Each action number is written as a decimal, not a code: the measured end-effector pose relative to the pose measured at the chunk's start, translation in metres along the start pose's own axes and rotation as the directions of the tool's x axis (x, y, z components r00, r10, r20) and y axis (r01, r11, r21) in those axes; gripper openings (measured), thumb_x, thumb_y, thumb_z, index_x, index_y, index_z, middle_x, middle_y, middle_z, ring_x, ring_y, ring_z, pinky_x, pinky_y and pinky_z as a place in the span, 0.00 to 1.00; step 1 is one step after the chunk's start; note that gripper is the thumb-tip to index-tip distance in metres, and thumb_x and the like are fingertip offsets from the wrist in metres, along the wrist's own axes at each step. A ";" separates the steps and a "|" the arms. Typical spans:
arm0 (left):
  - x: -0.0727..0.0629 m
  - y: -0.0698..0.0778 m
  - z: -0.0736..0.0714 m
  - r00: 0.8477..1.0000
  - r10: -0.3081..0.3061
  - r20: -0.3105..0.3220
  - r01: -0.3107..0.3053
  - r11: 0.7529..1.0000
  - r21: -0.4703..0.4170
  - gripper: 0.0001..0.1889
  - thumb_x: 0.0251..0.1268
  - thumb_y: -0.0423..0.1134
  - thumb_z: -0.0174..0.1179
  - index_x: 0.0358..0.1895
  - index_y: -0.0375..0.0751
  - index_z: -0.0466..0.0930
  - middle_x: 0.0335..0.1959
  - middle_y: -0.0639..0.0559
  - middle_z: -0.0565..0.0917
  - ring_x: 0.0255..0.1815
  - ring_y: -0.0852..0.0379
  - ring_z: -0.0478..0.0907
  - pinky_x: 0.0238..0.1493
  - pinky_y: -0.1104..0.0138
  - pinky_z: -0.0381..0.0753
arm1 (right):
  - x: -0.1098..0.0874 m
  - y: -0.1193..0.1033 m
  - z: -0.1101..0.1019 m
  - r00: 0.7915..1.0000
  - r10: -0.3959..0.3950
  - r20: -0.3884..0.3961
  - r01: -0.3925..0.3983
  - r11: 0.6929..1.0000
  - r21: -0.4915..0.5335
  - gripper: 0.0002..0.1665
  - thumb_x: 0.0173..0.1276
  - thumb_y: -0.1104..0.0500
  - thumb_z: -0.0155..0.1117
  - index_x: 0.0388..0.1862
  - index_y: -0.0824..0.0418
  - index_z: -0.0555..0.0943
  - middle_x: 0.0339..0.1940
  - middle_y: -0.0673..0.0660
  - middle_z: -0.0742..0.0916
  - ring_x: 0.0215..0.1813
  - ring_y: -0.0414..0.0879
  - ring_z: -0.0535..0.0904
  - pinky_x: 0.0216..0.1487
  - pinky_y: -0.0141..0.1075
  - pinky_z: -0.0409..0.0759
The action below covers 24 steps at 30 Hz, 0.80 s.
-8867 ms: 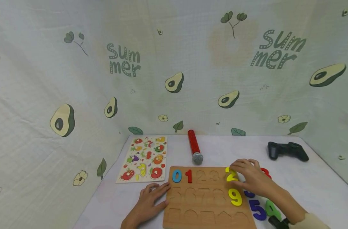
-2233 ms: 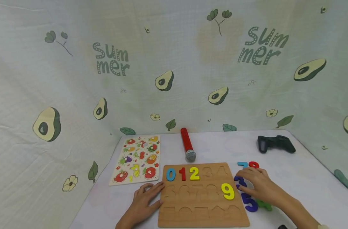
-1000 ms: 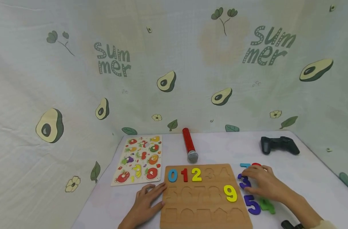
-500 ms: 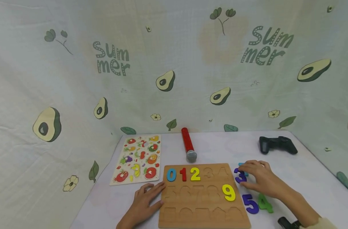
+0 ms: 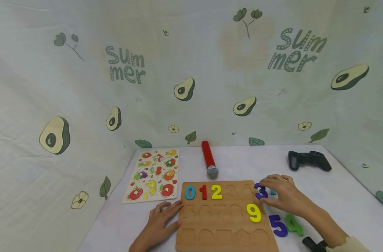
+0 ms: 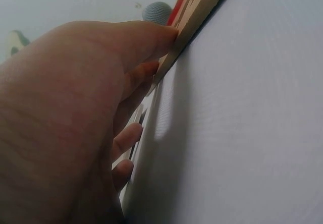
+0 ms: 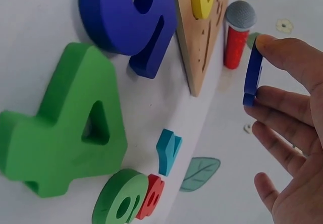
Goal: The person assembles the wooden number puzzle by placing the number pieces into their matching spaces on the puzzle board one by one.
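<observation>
A dark blue number 3 (image 5: pixel 261 191) is pinched between the thumb and fingers of my right hand (image 5: pixel 283 196), at the right edge of the wooden number board (image 5: pixel 223 224). In the right wrist view, this 3 (image 7: pixel 253 77) is held edge-on, clear of the table. My left hand (image 5: pixel 160 224) touches the board's left edge; the left wrist view has its thumb against the board's side (image 6: pixel 194 24). The blue 0 (image 5: pixel 189 193), red 1 (image 5: pixel 203 192) and yellow 2 (image 5: pixel 216 192) sit in the top row. A yellow 9 (image 5: pixel 253 212) lies in the second row's right end.
Right of the board lie a purple 5 (image 5: pixel 278 225) and a green 4 (image 5: pixel 294 225). The right wrist view adds a teal 7 (image 7: pixel 168 151), a red 8 (image 7: pixel 151 196) and another green number (image 7: pixel 118 199). Behind are a fruit board (image 5: pixel 152 175), red microphone (image 5: pixel 208 157) and black game controller (image 5: pixel 309 161).
The yellow 2 has gone from the board's right side into the top row. Lately my right hand has picked up the blue 3 and carried it left to the board's edge. My left hand stays put.
</observation>
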State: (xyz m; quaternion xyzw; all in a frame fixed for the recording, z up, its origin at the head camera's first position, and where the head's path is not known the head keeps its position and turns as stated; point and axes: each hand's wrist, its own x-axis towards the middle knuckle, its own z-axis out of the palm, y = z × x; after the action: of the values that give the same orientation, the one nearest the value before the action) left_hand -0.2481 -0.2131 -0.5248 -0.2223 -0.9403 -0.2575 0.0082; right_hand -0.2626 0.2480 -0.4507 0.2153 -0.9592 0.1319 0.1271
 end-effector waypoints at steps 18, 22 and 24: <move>0.001 0.000 0.002 1.000 0.010 -0.005 -0.010 1.000 0.016 0.29 0.71 0.61 0.55 0.73 0.64 0.69 0.74 0.67 0.67 0.69 0.48 0.58 0.61 0.41 0.56 | 0.015 -0.015 0.003 0.998 -0.058 -0.020 0.058 0.998 -0.006 0.29 0.54 0.46 0.81 0.52 0.55 0.86 0.52 0.52 0.86 0.61 0.58 0.75 0.59 0.65 0.59; 0.002 0.001 0.001 1.000 0.011 -0.004 -0.011 1.000 0.027 0.29 0.71 0.61 0.56 0.73 0.62 0.70 0.74 0.66 0.67 0.69 0.48 0.59 0.60 0.41 0.58 | 0.020 -0.018 0.004 0.997 -0.075 -0.020 0.074 0.997 -0.020 0.27 0.54 0.47 0.80 0.51 0.55 0.86 0.52 0.52 0.86 0.61 0.58 0.75 0.59 0.65 0.59; 0.002 0.001 0.001 1.000 0.013 -0.004 -0.013 0.999 0.034 0.29 0.71 0.61 0.55 0.73 0.62 0.70 0.74 0.66 0.67 0.69 0.48 0.59 0.60 0.41 0.58 | 0.021 -0.019 0.004 0.997 -0.080 -0.017 0.079 0.997 -0.018 0.27 0.54 0.47 0.80 0.51 0.55 0.86 0.52 0.52 0.86 0.61 0.58 0.75 0.59 0.65 0.59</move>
State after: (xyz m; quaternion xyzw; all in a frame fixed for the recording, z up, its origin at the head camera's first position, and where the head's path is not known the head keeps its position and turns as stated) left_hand -0.2492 -0.2111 -0.5243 -0.2276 -0.9431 -0.2418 0.0156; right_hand -0.2737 0.2222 -0.4446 0.2510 -0.9498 0.1202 0.1425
